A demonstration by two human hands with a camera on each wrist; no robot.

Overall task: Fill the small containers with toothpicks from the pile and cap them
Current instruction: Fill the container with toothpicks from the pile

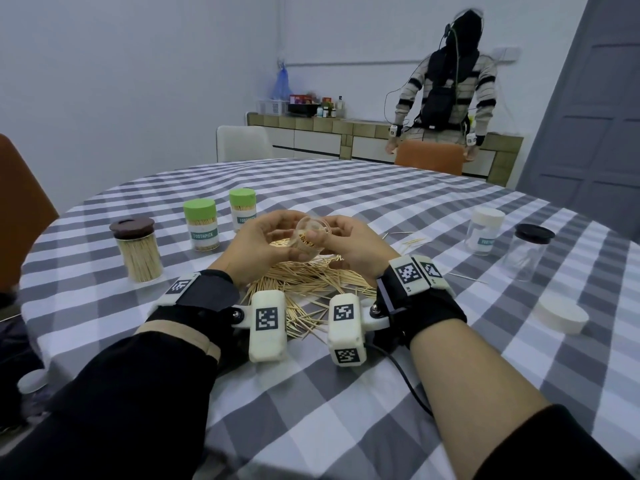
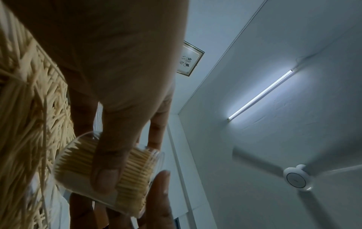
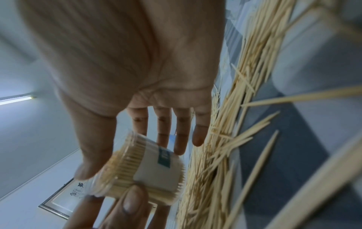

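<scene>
A: Where does the head view stand?
B: Above the table (image 1: 346, 393), facing forward and down over both wrists, with the room beyond.

A: And the wrist views?
B: Each sits close under its palm and looks up along the fingers to wall and ceiling.

A: What is shared?
B: All three show the clear container (image 1: 309, 239) (image 2: 105, 175) (image 3: 141, 170) and the toothpick pile (image 1: 304, 282) (image 2: 29, 124) (image 3: 225, 139).

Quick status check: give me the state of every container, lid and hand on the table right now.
Clear uncapped container: held over the pile, tilted, holding toothpicks.
Left hand: grips that container.
Right hand: pinches it too.
Two green-capped containers: full, capped.
Brown-lidded jar: full, capped.
White-capped container: capped, looks empty.
Black-lidded clear jar: capped, nearly empty.
Loose white cap: lying on the tablecloth.
</scene>
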